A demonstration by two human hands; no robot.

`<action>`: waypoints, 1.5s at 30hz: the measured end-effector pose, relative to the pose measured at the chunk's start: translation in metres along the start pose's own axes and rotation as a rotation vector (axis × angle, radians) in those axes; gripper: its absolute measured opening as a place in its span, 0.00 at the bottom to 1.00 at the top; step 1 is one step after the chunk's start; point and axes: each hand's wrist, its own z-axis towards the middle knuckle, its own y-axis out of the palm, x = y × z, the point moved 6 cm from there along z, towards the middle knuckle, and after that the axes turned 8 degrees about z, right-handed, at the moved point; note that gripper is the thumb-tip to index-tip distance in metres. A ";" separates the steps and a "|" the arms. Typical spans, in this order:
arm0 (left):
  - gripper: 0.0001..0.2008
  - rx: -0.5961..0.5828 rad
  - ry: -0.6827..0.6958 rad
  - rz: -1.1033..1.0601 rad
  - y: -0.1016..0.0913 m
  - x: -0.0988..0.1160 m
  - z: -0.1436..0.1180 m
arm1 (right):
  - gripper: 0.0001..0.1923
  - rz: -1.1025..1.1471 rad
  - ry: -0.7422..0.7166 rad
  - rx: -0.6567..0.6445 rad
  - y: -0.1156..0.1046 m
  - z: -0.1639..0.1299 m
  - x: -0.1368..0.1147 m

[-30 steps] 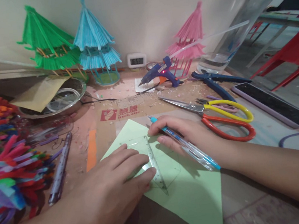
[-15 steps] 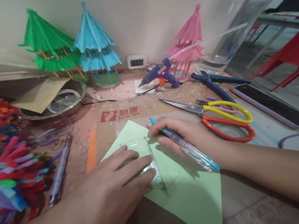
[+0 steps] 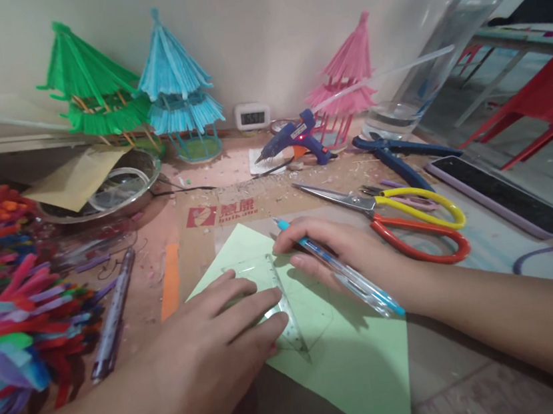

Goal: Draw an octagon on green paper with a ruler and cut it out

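Note:
A sheet of pale green paper (image 3: pixel 371 363) lies at an angle in front of me, with faint drawn lines on it. My left hand (image 3: pixel 230 320) rests flat on a clear plastic set square (image 3: pixel 291 329), fingers spread, pressing it to the paper and covering much of it. Between the fingers of my right hand (image 3: pixel 331 240) is a clear ballpoint pen (image 3: pixel 345 272) with light blue ends. It slants across that hand, tip pointing away from me and apparently raised off the sheet.
Scissors (image 3: pixel 372 205), pliers (image 3: pixel 395 152) and a phone (image 3: pixel 501 193) lie on the right. Behind are a glue gun (image 3: pixel 293 139), a small clock (image 3: pixel 252 116) and three pipe-cleaner pavilions (image 3: pixel 180 78). Left are a metal bowl (image 3: pixel 154 175), another pen (image 3: pixel 113 314) and bundled pipe cleaners (image 3: pixel 23 319).
The view has shifted very slightly. Both hands, the set square and the pen stay in the same place on the paper.

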 end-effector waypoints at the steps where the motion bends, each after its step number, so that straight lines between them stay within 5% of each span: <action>1: 0.20 -0.001 0.000 0.002 0.000 0.000 0.000 | 0.04 -0.005 0.007 -0.002 0.000 0.000 0.000; 45: 0.21 -0.006 0.024 0.048 -0.003 0.002 0.002 | 0.05 0.011 -0.045 0.024 0.002 0.000 0.001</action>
